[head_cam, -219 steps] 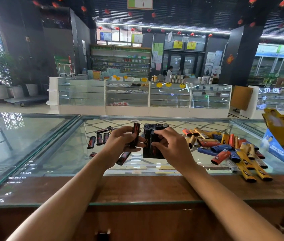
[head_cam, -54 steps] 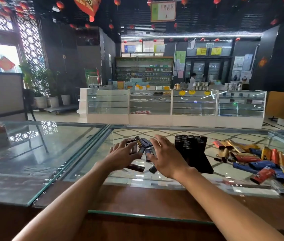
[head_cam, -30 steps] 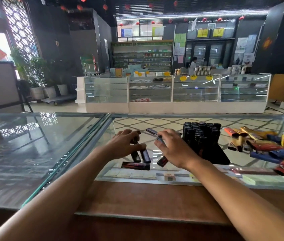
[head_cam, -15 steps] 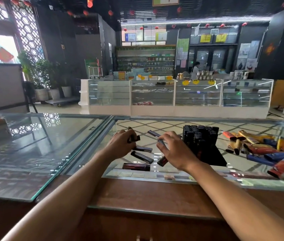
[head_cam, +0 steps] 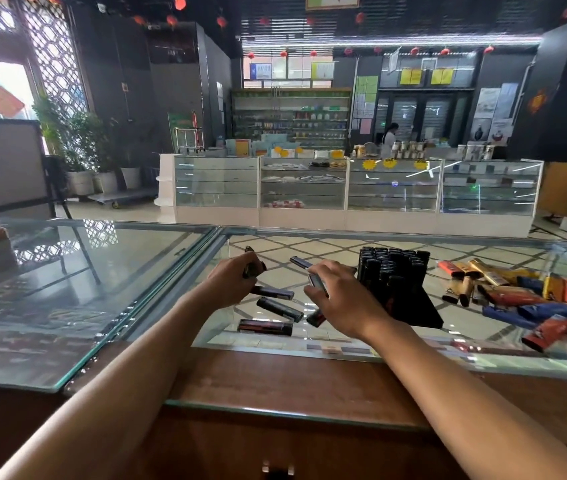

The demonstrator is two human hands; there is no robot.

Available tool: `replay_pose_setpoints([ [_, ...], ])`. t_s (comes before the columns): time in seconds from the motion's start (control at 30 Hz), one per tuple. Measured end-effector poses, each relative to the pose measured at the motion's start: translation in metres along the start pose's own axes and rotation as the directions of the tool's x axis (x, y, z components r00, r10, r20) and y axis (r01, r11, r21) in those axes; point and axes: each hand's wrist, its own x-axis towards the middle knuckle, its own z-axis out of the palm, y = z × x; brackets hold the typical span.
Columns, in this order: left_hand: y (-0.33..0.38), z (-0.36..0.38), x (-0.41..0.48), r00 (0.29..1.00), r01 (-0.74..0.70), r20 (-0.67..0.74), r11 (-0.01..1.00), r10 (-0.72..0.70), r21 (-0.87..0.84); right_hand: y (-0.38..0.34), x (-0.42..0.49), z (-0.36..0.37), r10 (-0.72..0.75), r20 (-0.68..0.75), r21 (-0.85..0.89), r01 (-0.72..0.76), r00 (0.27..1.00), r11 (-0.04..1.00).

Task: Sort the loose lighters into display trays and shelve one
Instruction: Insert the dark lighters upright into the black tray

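Note:
Several loose dark lighters (head_cam: 279, 308) lie on the glass counter (head_cam: 84, 306) between my hands. My left hand (head_cam: 232, 284) grips a couple of dark lighters (head_cam: 253, 263), one end sticking up past the fingers. My right hand (head_cam: 342, 299) pinches a dark lighter (head_cam: 317, 282), and another lighter (head_cam: 301, 262) pokes out beyond its fingers. Just right of that hand stands a black display tray (head_cam: 410, 306) filled with upright dark lighters (head_cam: 393, 263).
A heap of coloured lighters (head_cam: 531, 299) in red, blue, orange and yellow covers the counter's right side. A wooden ledge (head_cam: 275, 375) runs along the near edge. Across the shop floor stand white glass showcases (head_cam: 344, 188), with a person behind them.
My left hand has lifted a little with its lighters. My right hand stays by the tray, fingers curled on a lighter. Three loose lighters still lie between them.

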Motion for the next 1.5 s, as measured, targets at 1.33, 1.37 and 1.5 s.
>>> replay_pose_setpoints([
  [1.33,0.176,0.036,-0.054,0.975,0.041,0.162,0.589,0.155,-0.807,0.020,-0.078,-0.098,0.409,-0.177,0.725,-0.163,0.895,0.669],
  [1.37,0.177,0.036,-0.052,0.978,0.054,0.163,0.593,0.132,-0.803,0.020,-0.079,-0.100,0.446,-0.172,0.773,-0.160,0.878,0.614],
  [1.5,0.170,0.035,-0.043,0.973,0.139,0.218,0.558,0.078,-0.818,0.031,-0.076,-0.106,0.520,-0.280,0.785,-0.120,0.807,0.608],
])
